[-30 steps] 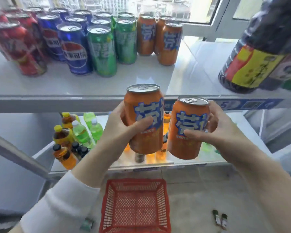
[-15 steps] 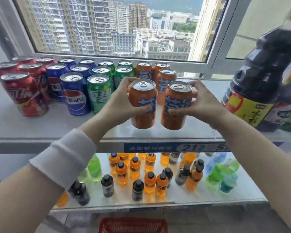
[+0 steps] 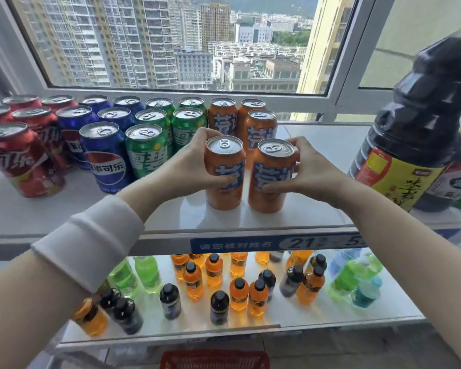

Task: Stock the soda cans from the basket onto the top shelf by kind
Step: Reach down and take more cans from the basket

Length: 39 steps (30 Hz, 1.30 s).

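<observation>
Two orange cans on top shelf [image 3: 250,219], fronting the orange row [image 3: 261,126].
Left hand [image 3: 194,166] wraps left orange can [image 3: 224,155]; right hand [image 3: 312,177] wraps right orange can [image 3: 274,161]; both upright, kept with their kind.

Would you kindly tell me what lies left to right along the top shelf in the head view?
Red cola cans → blue Pepsi cans → green Sprite cans → left orange can in the left hand → right orange can in the right hand → dark sauce bottle.
</observation>
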Motion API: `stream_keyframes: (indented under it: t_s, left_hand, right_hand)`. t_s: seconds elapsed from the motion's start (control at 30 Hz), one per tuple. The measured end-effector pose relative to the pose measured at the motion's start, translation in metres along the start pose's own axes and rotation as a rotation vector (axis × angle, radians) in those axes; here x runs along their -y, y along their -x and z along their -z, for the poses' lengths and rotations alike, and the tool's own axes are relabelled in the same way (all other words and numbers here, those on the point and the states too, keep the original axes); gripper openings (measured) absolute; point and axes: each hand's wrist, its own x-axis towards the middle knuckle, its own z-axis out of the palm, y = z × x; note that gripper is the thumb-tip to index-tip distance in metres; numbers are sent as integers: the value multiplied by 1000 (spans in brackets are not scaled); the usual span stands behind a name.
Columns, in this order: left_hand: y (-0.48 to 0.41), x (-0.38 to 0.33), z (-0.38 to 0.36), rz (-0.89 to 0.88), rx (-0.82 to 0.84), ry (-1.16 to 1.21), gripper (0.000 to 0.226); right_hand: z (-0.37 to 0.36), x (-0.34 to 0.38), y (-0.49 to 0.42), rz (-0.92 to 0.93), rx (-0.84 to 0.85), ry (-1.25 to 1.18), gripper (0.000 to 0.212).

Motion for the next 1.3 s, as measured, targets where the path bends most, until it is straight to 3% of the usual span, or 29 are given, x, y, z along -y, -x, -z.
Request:
stream_keyframes:
  t_s: [0.2, 0.3, 0.4, 0.87, 1.3]
  left_hand:
    - [-10, -24, 25, -170, 118, -491, 96]
    - [-19, -35, 29, -259, 170, -617, 75]
    - [-29, -38, 33, -291, 207, -651, 64]
    - [-112, -18, 39, -190, 198, -658, 69]
    - [-116, -15, 40, -188, 230, -655, 68]
  right_hand:
    - [11, 16, 0, 101, -19, 249, 92]
    - [14, 25, -2, 144, -21, 419, 84]
    - [16, 30, -5, 136, -16, 477, 79]
    - [20, 30, -14, 146, -10, 497, 73]
    - [21, 23, -33, 190, -43, 408, 75]
